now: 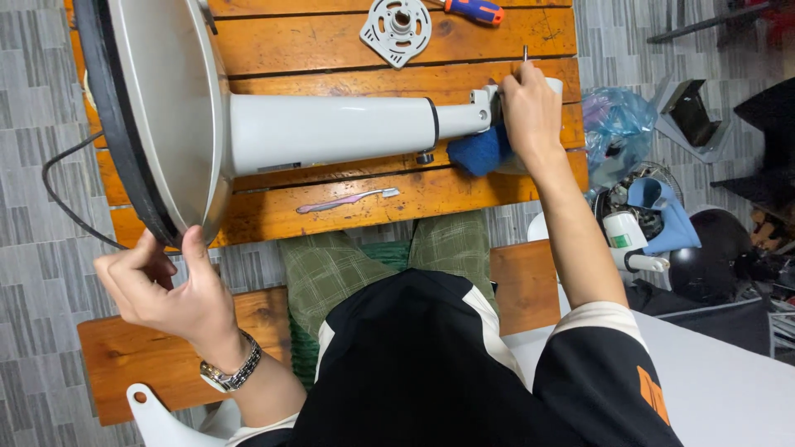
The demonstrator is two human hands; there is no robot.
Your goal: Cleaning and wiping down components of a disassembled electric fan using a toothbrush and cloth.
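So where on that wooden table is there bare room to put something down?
Free patches on the wooden table: the near plank right of the thin metal strip, and the far planks between the white disc and the fan base. Crowded: around the right hand, blue cloth and stand column.

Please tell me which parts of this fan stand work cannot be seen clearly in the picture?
- Head view: the tool tip under the right hand is hidden by the fingers; only a thin shaft shows above.
- The round fan base, gripped by the left hand, is cut off by the top edge.
- The blue cloth is partly covered by the wrist.
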